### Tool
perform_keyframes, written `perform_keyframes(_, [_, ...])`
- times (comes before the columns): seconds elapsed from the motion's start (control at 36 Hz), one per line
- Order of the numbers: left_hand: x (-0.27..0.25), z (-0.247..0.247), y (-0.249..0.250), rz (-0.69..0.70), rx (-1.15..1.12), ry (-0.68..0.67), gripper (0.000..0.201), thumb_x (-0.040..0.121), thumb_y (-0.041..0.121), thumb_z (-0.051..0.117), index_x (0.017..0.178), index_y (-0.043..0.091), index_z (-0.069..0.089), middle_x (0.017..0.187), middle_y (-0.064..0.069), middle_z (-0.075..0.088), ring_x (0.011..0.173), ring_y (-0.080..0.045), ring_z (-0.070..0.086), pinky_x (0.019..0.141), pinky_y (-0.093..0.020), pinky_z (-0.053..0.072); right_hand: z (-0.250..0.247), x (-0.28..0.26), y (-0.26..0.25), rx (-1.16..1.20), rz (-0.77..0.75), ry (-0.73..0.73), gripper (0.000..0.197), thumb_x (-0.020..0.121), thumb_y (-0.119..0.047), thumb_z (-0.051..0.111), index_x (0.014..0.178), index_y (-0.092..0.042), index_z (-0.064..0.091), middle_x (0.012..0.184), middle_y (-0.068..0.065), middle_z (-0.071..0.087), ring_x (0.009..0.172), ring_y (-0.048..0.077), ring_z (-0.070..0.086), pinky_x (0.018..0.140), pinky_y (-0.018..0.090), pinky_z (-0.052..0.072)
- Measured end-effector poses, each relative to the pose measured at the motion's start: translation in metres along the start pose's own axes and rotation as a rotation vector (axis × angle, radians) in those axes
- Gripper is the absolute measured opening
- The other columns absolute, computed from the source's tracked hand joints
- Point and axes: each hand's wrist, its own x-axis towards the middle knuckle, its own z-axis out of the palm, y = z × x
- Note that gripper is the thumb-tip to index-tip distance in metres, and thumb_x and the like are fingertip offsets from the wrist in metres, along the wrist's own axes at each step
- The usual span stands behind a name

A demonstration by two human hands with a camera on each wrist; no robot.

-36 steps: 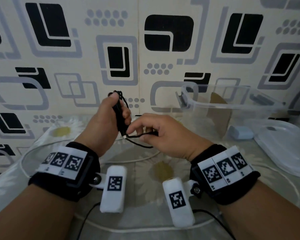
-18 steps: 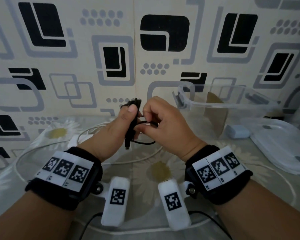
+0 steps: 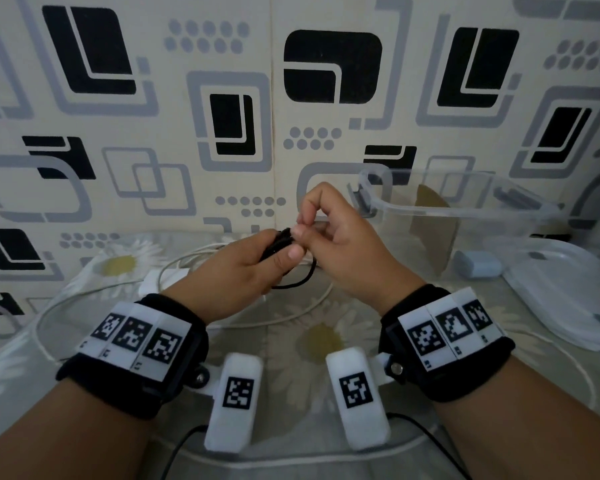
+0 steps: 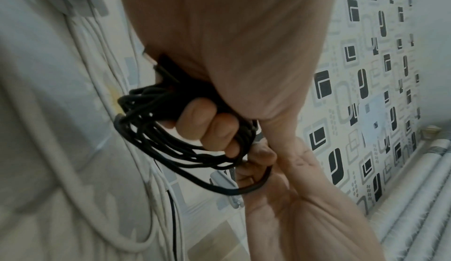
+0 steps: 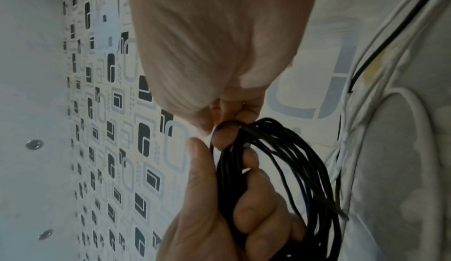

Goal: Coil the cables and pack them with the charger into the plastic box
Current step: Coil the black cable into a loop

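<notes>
- Left hand (image 3: 236,271) had its grip wrapped tight round the black cable (image 4: 156,130), bundled into a bunch of loops, with the fingers (image 4: 214,128) curled through the middle.
- Right hand (image 3: 347,251) sat touching the left one, and its grip pinched a strand at the top of that same coil between thumb and fingertips (image 5: 222,135). 1 loose loop hung down under both hands.
- Both hands were up off the worktop (image 3: 291,341), roughly mid-frame, so there was free air beneath them.
- The white cable (image 3: 250,323) lay sprawled in big curves over the flowery cloth right below and to the left of the hands, running out toward the near edge.
- White charger (image 3: 163,277) was on the worktop just left of the left hand, partly hidden behind it.
- The clear plastic box (image 3: 465,209) stood open to the right, against the wall, its near-left corner close to the right hand's knuckles.
- Its lid (image 3: 568,303) lay flat further right, running off the frame edge, with a small pale blue case (image 3: 477,266) between box and lid.
</notes>
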Motion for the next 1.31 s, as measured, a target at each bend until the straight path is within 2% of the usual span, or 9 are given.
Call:
perform_keyframes(0.08, [0.001, 0.0, 0.001, -0.027, -0.047, 0.085, 0.049, 0.092, 0.064, 0.039, 0.086, 0.02, 0.06, 0.052, 0.014, 0.042, 0.047, -0.005, 0.037, 0.051, -0.018, 0.033, -0.001, 0.001, 0.003, 0.062, 0.056, 0.021, 0.016, 0.092, -0.01, 0.051, 0.087, -0.022, 0.043, 0.086, 0.013, 0.051, 0.069, 0.022, 0.06, 0.075, 0.052, 0.053])
perform_keyframes(0.28, [0.003, -0.006, -0.002, -0.101, -0.22, 0.332, 0.048, 0.095, 0.057, 0.043, 0.075, 0.015, 0.052, 0.053, 0.008, 0.035, 0.047, -0.011, 0.03, 0.048, -0.024, 0.026, -0.003, 0.003, 0.013, -0.053, 0.165, 0.157, 0.022, 0.096, -0.004, 0.048, 0.085, -0.023, 0.045, 0.081, -0.003, 0.053, 0.064, 0.008, 0.058, 0.064, 0.025, 0.047])
perform_keyframes(0.44, [0.003, -0.009, 0.003, -0.078, -0.272, 0.456, 0.045, 0.099, 0.05, 0.036, 0.077, 0.012, 0.051, 0.05, 0.012, 0.034, 0.045, -0.007, 0.03, 0.044, -0.021, 0.025, 0.007, -0.005, 0.011, -0.16, 0.293, -0.206, 0.016, 0.086, -0.018, 0.069, 0.099, -0.027, 0.066, 0.097, -0.004, 0.067, 0.087, 0.013, 0.063, 0.088, 0.033, 0.052])
perform_keyframes(0.64, [0.001, -0.008, 0.011, -0.017, -0.355, 0.5, 0.042, 0.101, 0.043, 0.034, 0.076, 0.013, 0.048, 0.051, 0.011, 0.033, 0.044, -0.006, 0.027, 0.042, -0.017, 0.025, 0.012, -0.008, 0.007, -0.111, 0.268, -0.309, 0.016, 0.089, -0.019, 0.067, 0.104, -0.014, 0.069, 0.109, 0.001, 0.066, 0.1, 0.01, 0.062, 0.09, 0.02, 0.047])
perform_keyframes(0.81, [0.001, -0.016, 0.008, -0.038, -0.393, 0.626, 0.043, 0.102, 0.044, 0.034, 0.076, 0.013, 0.049, 0.057, 0.0, 0.028, 0.046, -0.008, 0.025, 0.043, -0.019, 0.021, 0.007, -0.004, 0.009, 0.022, 0.204, -0.109, 0.015, 0.099, -0.018, 0.05, 0.092, -0.013, 0.062, 0.089, 0.0, 0.071, 0.098, 0.021, 0.065, 0.1, 0.037, 0.046])
perform_keyframes(0.92, [0.001, -0.017, 0.007, -0.076, -0.413, 0.642, 0.044, 0.102, 0.045, 0.035, 0.075, 0.014, 0.05, 0.058, 0.001, 0.031, 0.045, -0.006, 0.027, 0.043, -0.017, 0.024, 0.004, -0.002, 0.005, 0.12, 0.054, 0.113, 0.017, 0.101, -0.012, 0.046, 0.09, -0.016, 0.059, 0.07, -0.019, 0.06, 0.062, 0.012, 0.059, 0.076, 0.04, 0.052])
perform_keyframes(1.0, [0.001, -0.015, 0.007, -0.1, -0.407, 0.616, 0.045, 0.102, 0.045, 0.034, 0.074, 0.014, 0.05, 0.056, 0.002, 0.032, 0.045, -0.006, 0.028, 0.044, -0.017, 0.024, 0.002, 0.0, 0.002, 0.145, -0.058, 0.275, 0.014, 0.097, -0.014, 0.052, 0.095, -0.025, 0.06, 0.07, -0.014, 0.055, 0.054, 0.002, 0.046, 0.056, 0.026, 0.045])
perform_keyframes(1.11, [0.0, -0.013, 0.007, -0.119, -0.381, 0.552, 0.048, 0.101, 0.049, 0.035, 0.072, 0.013, 0.052, 0.063, -0.008, 0.032, 0.052, -0.014, 0.027, 0.052, -0.028, 0.022, 0.0, 0.001, 0.004, 0.1, -0.098, 0.415, 0.014, 0.094, -0.02, 0.052, 0.098, -0.033, 0.053, 0.065, 0.002, 0.042, 0.053, 0.008, 0.037, 0.056, 0.025, 0.035])
perform_keyframes(1.31, [-0.001, -0.01, 0.011, -0.117, -0.45, 0.472, 0.047, 0.101, 0.045, 0.036, 0.073, 0.011, 0.051, 0.053, 0.004, 0.03, 0.047, -0.01, 0.025, 0.047, -0.021, 0.022, -0.002, 0.002, 0.012, -0.02, 0.042, 0.448, 0.019, 0.098, -0.011, 0.048, 0.095, -0.029, 0.053, 0.071, -0.005, 0.046, 0.06, 0.001, 0.045, 0.059, 0.011, 0.039])
